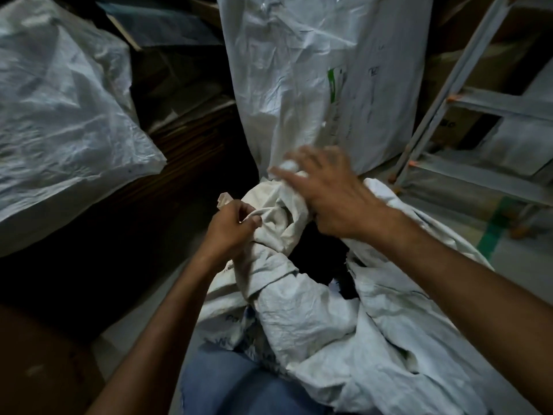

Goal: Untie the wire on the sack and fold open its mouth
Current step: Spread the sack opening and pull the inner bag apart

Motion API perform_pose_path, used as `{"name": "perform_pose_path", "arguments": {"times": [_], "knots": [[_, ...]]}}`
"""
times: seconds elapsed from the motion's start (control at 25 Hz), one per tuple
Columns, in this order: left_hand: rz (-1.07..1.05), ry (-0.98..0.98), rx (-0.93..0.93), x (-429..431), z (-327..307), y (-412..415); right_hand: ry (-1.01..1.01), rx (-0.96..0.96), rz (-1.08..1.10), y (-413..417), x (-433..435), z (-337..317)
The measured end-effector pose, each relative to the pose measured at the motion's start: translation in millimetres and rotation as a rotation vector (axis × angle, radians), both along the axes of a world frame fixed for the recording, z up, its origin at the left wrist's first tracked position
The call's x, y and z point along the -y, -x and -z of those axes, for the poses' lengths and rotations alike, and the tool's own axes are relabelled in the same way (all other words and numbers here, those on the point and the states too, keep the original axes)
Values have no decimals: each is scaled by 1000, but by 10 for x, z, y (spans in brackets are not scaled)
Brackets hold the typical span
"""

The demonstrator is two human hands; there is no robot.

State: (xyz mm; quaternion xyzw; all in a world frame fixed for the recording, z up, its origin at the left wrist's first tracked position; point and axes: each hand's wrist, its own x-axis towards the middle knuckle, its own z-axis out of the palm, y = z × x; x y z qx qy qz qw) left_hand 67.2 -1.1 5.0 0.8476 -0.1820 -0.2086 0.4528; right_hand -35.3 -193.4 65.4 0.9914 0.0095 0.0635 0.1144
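Fingers of the left hand are curled and pinched on a fold of the white woven sack, which is held between both forearms against a blue-trousered leg. The right hand, blurred, is laid with digits spread almost straight upon the bunched mouth. Another sack is stood just behind.

The light was dim, with deep shadow at left; the right hand was motion-blurred, and the wide-angle edges bowed
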Motion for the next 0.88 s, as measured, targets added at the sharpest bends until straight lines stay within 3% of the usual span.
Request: {"name": "perform_pose_path", "arguments": {"times": [0.04, 0.12, 0.24, 0.28, 0.36, 0.44, 0.6, 0.68, 0.8, 0.88], "knots": [[12, 50, -26, -4, 31, -26, 21, -55, -136, 17, -30, 50], [64, 203, -150, -70, -3, -94, 10, -120, -194, -39, -14, 81], [167, 389, -280, -260, -141, -156, -34, 17, -210, -170, 110, 24], [189, 343, -204, -282, -180, -146, -28, 60, -243, -207, 132, 37], [209, 87, 124, -248, -304, -47, -69, 127, -257, -272, 114, 79], [237, -165, 368, -151, -437, 148, -184, 113, -162, -288, 89, 97], [294, -543, 393, -17, -329, 345, -419, 10, -78, -254, 60, 94], [268, -556, 410, 34, -265, 321, -443, -14, -37, -238, 7, 74], [240, -472, 474, 46, -234, 234, -114, 229, -11, -121, -122, 179], [192, -389, 466, -4, -187, 168, -64, 359, 7, 110, -336, 361]]}}
